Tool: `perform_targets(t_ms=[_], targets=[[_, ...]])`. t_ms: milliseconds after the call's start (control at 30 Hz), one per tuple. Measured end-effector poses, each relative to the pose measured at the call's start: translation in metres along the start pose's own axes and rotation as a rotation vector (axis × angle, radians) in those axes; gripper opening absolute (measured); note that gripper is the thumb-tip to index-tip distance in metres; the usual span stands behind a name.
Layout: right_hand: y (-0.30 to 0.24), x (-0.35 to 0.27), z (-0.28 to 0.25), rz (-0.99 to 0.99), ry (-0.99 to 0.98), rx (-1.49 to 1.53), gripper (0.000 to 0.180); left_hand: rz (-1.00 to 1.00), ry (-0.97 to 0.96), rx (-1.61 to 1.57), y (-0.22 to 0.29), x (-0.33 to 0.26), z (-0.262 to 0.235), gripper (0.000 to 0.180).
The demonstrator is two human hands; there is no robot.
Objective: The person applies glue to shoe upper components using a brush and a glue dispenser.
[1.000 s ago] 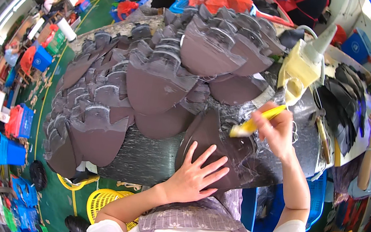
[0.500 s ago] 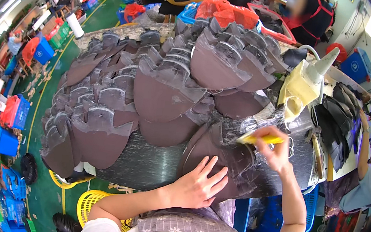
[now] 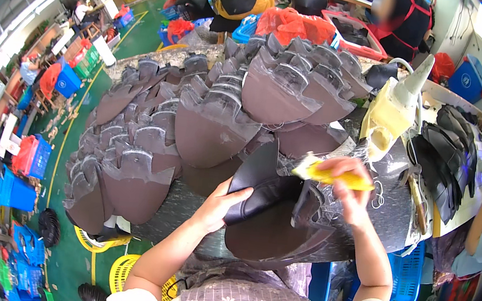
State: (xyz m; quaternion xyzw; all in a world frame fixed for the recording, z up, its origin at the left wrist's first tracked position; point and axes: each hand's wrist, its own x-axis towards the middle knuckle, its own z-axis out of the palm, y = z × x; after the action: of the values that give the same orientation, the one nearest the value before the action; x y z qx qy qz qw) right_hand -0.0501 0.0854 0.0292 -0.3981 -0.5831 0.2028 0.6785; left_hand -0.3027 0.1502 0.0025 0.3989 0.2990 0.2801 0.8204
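Observation:
My left hand [image 3: 214, 206] pinches the edge of a black leather upper piece [image 3: 258, 185], thumb on top and fingers hidden beneath. Part of that piece is lifted and shows its smooth black face. Below it lies a brown-faced upper piece [image 3: 276, 233] at the near edge of the worktable [image 3: 177, 206]. My right hand [image 3: 352, 179] is closed round a yellow-handled brush [image 3: 334, 175], slightly blurred. The pale brush tip is just right of the lifted leather; whether it touches anything I cannot tell. Piles of similar brown upper pieces [image 3: 216, 129] cover the table's left and far side.
A yellow container with a pale cone [image 3: 391, 112] stands right of the piles. Black leather pieces [image 3: 440, 169] lie farther right, near a co-worker's arm [image 3: 481, 216]. Blue crates [image 3: 405, 285] and yellow baskets [image 3: 124, 271] stand below the table edge. Other people sit beyond the table.
My left hand was lying flat on the dark piece; now it grips and lifts black leather, farther left. The brush in my right hand has shifted slightly left. The whole view has tilted a little.

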Motion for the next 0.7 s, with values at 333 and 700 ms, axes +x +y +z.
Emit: perform_targets(t_ms=[333,700], targets=[[-0.008,-0.011,-0.013,0.001,-0.03,-0.031,0.013,0.015,0.014,-0.025,-0.004,-0.004,0.003,0.042],[0.034,0.044,-0.132,0.299,0.128,-1.091,0.029,1.134,0.16,1.467,0.087,0.015,0.063,0.055]])
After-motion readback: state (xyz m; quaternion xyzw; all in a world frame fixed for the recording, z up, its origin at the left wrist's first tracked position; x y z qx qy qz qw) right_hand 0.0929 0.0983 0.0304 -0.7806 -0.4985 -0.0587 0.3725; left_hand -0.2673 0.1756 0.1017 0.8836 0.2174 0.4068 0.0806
